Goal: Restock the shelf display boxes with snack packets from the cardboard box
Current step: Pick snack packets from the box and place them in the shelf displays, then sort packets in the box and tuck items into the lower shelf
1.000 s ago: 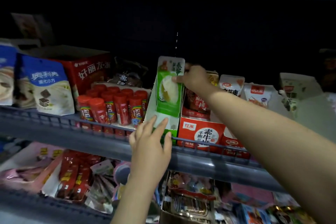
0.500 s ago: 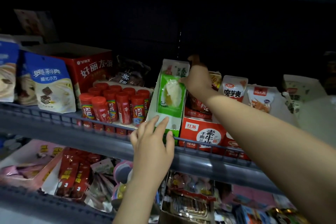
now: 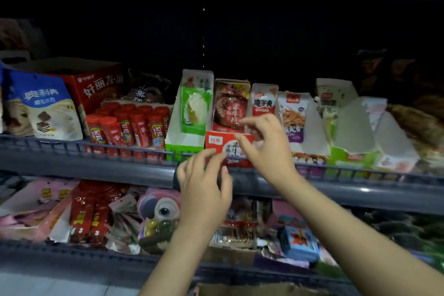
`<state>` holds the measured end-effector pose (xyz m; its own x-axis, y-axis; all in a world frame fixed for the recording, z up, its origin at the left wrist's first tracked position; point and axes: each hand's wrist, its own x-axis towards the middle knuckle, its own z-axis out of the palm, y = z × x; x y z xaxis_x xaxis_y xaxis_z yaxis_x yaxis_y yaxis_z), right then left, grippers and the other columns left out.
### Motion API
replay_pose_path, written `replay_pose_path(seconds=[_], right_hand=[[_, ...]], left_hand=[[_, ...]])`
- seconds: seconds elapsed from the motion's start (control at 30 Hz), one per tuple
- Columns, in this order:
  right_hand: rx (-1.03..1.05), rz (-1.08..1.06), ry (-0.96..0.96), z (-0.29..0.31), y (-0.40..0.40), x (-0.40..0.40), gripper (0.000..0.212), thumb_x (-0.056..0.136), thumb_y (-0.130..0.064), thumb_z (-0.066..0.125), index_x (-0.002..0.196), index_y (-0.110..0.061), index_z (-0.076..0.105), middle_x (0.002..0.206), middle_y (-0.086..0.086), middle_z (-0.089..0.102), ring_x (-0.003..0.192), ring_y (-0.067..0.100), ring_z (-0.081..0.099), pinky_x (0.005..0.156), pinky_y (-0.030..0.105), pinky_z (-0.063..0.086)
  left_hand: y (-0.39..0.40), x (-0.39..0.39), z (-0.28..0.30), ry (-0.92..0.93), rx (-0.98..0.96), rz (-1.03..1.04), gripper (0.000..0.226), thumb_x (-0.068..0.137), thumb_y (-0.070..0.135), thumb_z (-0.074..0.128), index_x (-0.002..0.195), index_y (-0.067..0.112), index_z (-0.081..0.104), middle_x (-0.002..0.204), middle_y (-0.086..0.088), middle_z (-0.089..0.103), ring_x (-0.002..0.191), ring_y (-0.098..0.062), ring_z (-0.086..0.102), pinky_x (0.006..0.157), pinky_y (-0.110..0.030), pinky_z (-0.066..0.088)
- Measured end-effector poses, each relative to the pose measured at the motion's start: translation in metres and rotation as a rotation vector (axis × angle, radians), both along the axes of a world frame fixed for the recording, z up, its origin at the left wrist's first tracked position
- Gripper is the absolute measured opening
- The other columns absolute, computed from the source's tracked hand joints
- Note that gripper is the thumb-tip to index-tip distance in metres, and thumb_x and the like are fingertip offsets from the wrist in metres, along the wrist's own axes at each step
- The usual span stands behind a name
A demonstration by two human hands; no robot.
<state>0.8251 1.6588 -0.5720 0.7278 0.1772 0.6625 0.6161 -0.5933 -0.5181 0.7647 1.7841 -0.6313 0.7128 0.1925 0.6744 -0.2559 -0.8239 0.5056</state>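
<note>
Head view: both hands have let go of the green display box (image 3: 189, 122), now standing upright on the upper shelf (image 3: 96, 166); left hand (image 3: 204, 190) and right hand (image 3: 266, 149) hover empty, fingers loosely spread, apparently finished seating it; the cardboard box (image 3: 252, 289) waits below.

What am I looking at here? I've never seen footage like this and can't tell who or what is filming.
A person wears one camera on the head, looking forward and down, so you see their own two bare arms reaching into a shop shelf. The left hand and right hand are both open and hold nothing; they hover in front of a red display box on the upper shelf. Left of it stands a green and white display box with a green packet upright inside. Further left are red tubes and a blue bag. A cardboard box shows at the bottom edge.
</note>
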Motion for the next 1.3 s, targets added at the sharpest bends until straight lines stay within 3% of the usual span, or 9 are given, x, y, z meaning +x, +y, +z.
replay_pose_path(seconds=[0.2, 0.33, 0.43, 0.53, 0.6, 0.73, 0.83, 1.07, 1.3], right_hand=[[0.099, -0.067, 0.136, -0.066, -0.062, -0.068, 0.025, 0.083, -0.019, 0.069, 0.108, -0.017, 0.065, 0.097, -0.004, 0.054, 0.089, 0.006, 0.052, 0.078, 0.003, 0.037], [0.147, -0.129, 0.265, -0.123, -0.091, -0.103, 0.025, 0.082, -0.017, 0.07, 0.107, -0.019, 0.066, 0.095, -0.008, 0.054, 0.091, 0.008, 0.055, 0.084, 0.013, 0.04], [0.196, -0.192, 0.412, -0.174, -0.111, -0.124, 0.022, 0.085, -0.016, 0.067, 0.107, -0.019, 0.066, 0.095, -0.007, 0.054, 0.086, 0.006, 0.054, 0.077, 0.008, 0.039], [0.24, -0.282, 0.568, -0.227, -0.127, -0.139, 0.022, 0.085, -0.015, 0.066, 0.107, -0.017, 0.066, 0.094, -0.006, 0.052, 0.085, 0.012, 0.058, 0.08, 0.025, 0.049], [0.262, -0.318, 0.658, -0.26, -0.136, -0.146, 0.021, 0.084, -0.015, 0.067, 0.105, -0.016, 0.067, 0.093, -0.005, 0.053, 0.088, 0.018, 0.061, 0.083, 0.037, 0.051], [0.262, -0.375, 0.804, -0.324, -0.147, -0.16, 0.021, 0.08, -0.009, 0.07, 0.1, -0.013, 0.07, 0.09, -0.003, 0.059, 0.088, 0.023, 0.062, 0.082, 0.044, 0.051], [0.263, -0.397, 0.962, -0.362, -0.152, -0.167, 0.022, 0.081, -0.011, 0.069, 0.102, -0.016, 0.069, 0.099, 0.008, 0.064, 0.09, 0.023, 0.06, 0.081, 0.041, 0.051], [0.286, -0.48, 1.22, -0.429, -0.159, -0.188, 0.023, 0.08, -0.009, 0.069, 0.103, -0.007, 0.068, 0.099, 0.013, 0.067, 0.092, 0.028, 0.064, 0.082, 0.036, 0.051], [0.283, -0.512, 1.44, -0.469, -0.164, -0.2, 0.048, 0.077, -0.016, 0.075, 0.123, -0.013, 0.06, 0.125, 0.013, 0.058, 0.107, 0.028, 0.06, 0.095, 0.04, 0.049]], left_hand=[[-0.042, -0.033, -0.033, 0.125, -0.074, -0.097, 0.037, 0.089, 0.033, 0.037, 0.111, 0.022, 0.065, 0.107, 0.006, 0.059, 0.103, -0.012, 0.052, 0.089, -0.018, 0.02], [-0.076, -0.048, -0.067, 0.314, -0.101, -0.218, 0.035, 0.088, 0.03, 0.04, 0.111, 0.023, 0.064, 0.109, 0.007, 0.058, 0.104, -0.014, 0.054, 0.093, -0.026, 0.027], [-0.096, -0.057, -0.107, 0.44, -0.127, -0.248, 0.029, 0.091, 0.025, 0.043, 0.111, 0.022, 0.064, 0.108, 0.006, 0.057, 0.107, -0.017, 0.054, 0.098, -0.034, 0.034], [-0.11, -0.067, -0.154, 0.611, -0.119, -0.203, 0.025, 0.095, 0.02, 0.046, 0.114, 0.021, 0.062, 0.109, 0.006, 0.057, 0.104, -0.016, 0.053, 0.093, -0.027, 0.028], [-0.116, -0.073, -0.184, 0.709, -0.13, -0.2, 0.025, 0.095, 0.019, 0.046, 0.114, 0.02, 0.063, 0.105, 0.006, 0.057, 0.101, -0.016, 0.056, 0.098, -0.032, 0.033], [-0.123, -0.081, -0.244, 0.87, -0.142, -0.175, 0.024, 0.093, 0.018, 0.049, 0.113, 0.017, 0.064, 0.107, -0.001, 0.062, 0.1, -0.02, 0.059, 0.093, -0.033, 0.042], [-0.128, -0.086, -0.282, 0.945, -0.202, -0.154, 0.024, 0.091, 0.017, 0.052, 0.11, 0.015, 0.066, 0.109, -0.005, 0.062, 0.097, -0.02, 0.06, 0.086, -0.029, 0.045], [-0.141, -0.094, -0.35, 1.201, -0.207, -0.238, 0.027, 0.094, 0.018, 0.049, 0.116, 0.011, 0.063, 0.117, -0.007, 0.065, 0.109, -0.023, 0.058, 0.089, -0.028, 0.044], [-0.145, -0.097, -0.386, 1.37, -0.173, -0.282, 0.034, 0.094, 0.019, 0.049, 0.127, 0.018, 0.057, 0.131, -0.006, 0.056, 0.119, -0.022, 0.051, 0.094, -0.025, 0.038]])
